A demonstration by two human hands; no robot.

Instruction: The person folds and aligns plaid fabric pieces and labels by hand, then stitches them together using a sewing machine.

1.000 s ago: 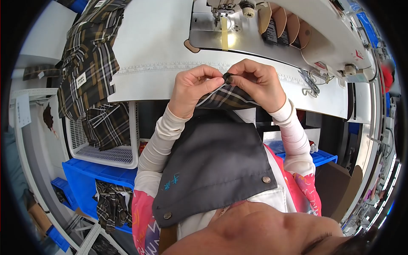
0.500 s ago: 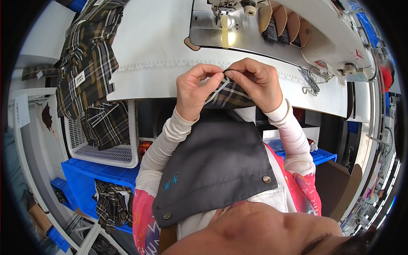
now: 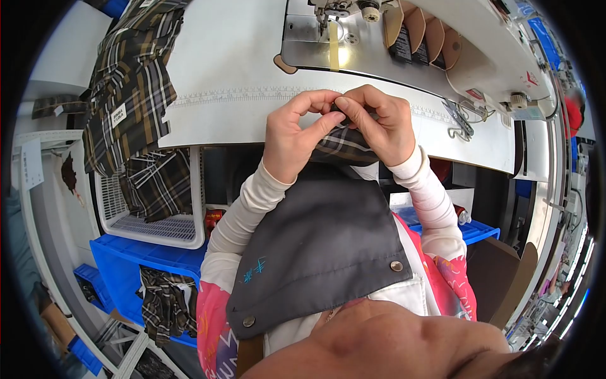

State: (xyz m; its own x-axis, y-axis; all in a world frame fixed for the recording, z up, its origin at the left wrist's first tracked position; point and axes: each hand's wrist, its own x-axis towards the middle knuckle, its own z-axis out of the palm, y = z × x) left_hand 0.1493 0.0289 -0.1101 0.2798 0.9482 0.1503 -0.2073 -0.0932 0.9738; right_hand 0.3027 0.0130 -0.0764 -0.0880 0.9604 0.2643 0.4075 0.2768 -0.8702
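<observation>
Both hands meet at the table's front edge over a dark plaid cloth piece (image 3: pixel 344 147) with white and tan stripes. My left hand (image 3: pixel 291 129) pinches the cloth's upper edge between thumb and forefinger. Right beside it, the thumb and fingers of my right hand (image 3: pixel 386 126) are closed on the same edge, fingertips touching the left ones. A small dark fold shows between the fingertips; its details are hidden. The rest of the cloth hangs below the hands over the table edge.
A sewing machine (image 3: pixel 499 60) stands at the back right, its needle area (image 3: pixel 323 28) beyond my hands. Thread snips (image 3: pixel 464 120) lie right. Plaid garment pieces (image 3: pixel 136 95) drape over the table's left side, above a white basket (image 3: pixel 199 215) and a blue crate (image 3: pixel 117 252).
The cloth edge between my fingertips has been turned, and the light strip that showed below them is now mostly hidden. My left fingers have shifted slightly right, closer against the right hand.
</observation>
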